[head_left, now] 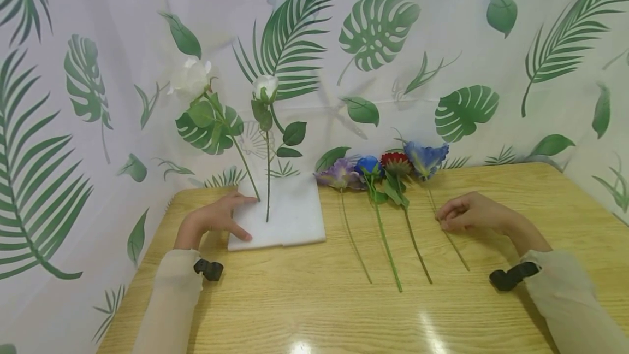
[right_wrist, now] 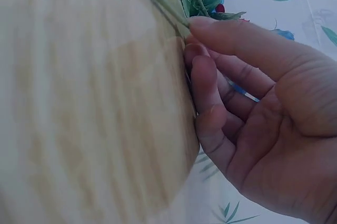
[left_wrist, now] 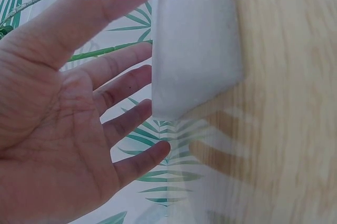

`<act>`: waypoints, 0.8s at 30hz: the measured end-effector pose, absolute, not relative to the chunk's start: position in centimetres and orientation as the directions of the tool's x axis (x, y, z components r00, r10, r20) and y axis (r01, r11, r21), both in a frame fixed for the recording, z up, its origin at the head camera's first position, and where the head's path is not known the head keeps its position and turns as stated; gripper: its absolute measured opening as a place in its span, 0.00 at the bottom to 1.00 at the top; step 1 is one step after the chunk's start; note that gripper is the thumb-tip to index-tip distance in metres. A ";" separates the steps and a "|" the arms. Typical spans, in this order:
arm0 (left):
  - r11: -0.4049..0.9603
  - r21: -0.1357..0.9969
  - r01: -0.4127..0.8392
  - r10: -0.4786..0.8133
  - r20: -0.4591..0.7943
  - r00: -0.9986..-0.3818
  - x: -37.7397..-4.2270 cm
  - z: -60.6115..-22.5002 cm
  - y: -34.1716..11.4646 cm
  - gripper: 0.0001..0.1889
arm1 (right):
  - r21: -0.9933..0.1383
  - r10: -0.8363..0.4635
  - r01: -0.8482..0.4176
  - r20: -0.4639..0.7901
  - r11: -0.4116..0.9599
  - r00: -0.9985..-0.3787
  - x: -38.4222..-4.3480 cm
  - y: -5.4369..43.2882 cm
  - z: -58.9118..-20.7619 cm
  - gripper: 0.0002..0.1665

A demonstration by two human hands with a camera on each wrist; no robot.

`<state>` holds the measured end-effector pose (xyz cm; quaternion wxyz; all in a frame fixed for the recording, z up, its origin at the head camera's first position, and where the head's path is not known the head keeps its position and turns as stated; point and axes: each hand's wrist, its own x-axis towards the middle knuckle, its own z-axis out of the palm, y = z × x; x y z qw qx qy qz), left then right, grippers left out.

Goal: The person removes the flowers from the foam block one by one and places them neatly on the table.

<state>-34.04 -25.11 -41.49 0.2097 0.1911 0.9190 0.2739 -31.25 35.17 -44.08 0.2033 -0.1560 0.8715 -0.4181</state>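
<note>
My left hand rests at the left side of a white foam block, thumb and fingers spread along its edge. The left wrist view shows the palm with the fingers fairly straight against the foam. Two white artificial roses stand in the block: a fuller, leaning one and a smaller, upright one. On the right, my right hand pinches the thin stem of a light blue artificial flower between thumb and forefinger. That stem lies along the table, its lower end pointing toward me.
Between the hands lie a purple flower, a blue rose and a dark red flower, heads toward the back and stems toward me. A leaf-printed curtain hangs behind the wooden table.
</note>
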 end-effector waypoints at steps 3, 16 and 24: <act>0.777 0.584 0.236 0.467 -0.282 -0.838 -33.9 -41.3 -25.1 0.51 | -0.791 -0.438 -0.101 -0.222 0.603 -0.871 -31.3 35.1 -44.1 0.23; 0.763 0.605 0.228 0.471 -0.278 -0.837 -33.6 -41.1 -25.0 0.52 | -0.819 -0.431 -0.076 -0.218 0.569 -0.876 -31.1 34.9 -44.0 0.30; 0.764 0.606 0.221 0.465 -0.281 -0.839 -33.7 -41.2 -25.0 0.52 | -0.814 -0.433 -0.094 -0.204 0.574 -0.878 -31.2 34.9 -44.2 0.29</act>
